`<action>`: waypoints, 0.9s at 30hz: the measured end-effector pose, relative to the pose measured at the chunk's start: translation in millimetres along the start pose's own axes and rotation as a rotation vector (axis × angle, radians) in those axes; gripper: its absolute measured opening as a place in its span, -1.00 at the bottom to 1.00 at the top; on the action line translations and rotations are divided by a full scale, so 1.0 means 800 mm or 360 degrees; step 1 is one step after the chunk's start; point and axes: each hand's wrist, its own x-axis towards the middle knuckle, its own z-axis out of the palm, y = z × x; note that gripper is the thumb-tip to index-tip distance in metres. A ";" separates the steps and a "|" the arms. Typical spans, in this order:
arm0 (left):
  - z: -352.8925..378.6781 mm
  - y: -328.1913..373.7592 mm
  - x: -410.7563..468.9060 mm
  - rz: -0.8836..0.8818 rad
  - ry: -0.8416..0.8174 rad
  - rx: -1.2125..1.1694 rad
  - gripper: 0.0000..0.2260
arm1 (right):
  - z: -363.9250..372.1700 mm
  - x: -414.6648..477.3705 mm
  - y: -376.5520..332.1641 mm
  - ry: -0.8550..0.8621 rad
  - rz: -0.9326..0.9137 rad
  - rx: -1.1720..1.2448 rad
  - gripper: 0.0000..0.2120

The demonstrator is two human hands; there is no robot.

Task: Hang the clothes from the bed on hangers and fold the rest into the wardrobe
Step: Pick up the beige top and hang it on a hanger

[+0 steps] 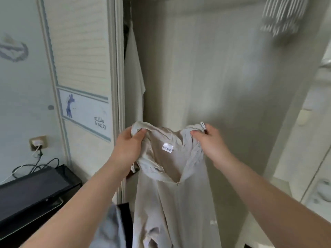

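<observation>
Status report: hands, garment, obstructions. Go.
Left hand and right hand each grip the beige garment at its top edge. It hangs before the open wardrobe. A white garment hangs inside at left; nothing blocks the middle.

A blue giraffe (69, 108) is printed on a pale bordered strip, with the dark lettering (100, 123) "millie & sally" to its right. On the wall (21, 86) to the left are a grey decal (14, 51) and a small dark spot (50, 107). Lower down, a socket (38, 142) holds a white plug. Black cables (44, 163) loop below it, near a flat black device (35, 190) at the lower left.
</observation>
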 end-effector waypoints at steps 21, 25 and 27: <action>0.233 0.354 0.413 0.0589 -0.0649 -0.0348 -0.89 | -0.160 0.304 -0.335 0.1425 -0.0626 -0.1875 -0.70; 0.265 0.370 0.436 0.0662 -0.0696 -0.0252 -0.85 | -0.190 0.324 -0.340 0.1655 -0.0292 -0.2565 -0.63; 0.276 0.370 0.446 0.0674 -0.0733 -0.0241 -0.85 | -0.198 0.333 -0.333 0.1672 -0.0100 -0.2696 -0.63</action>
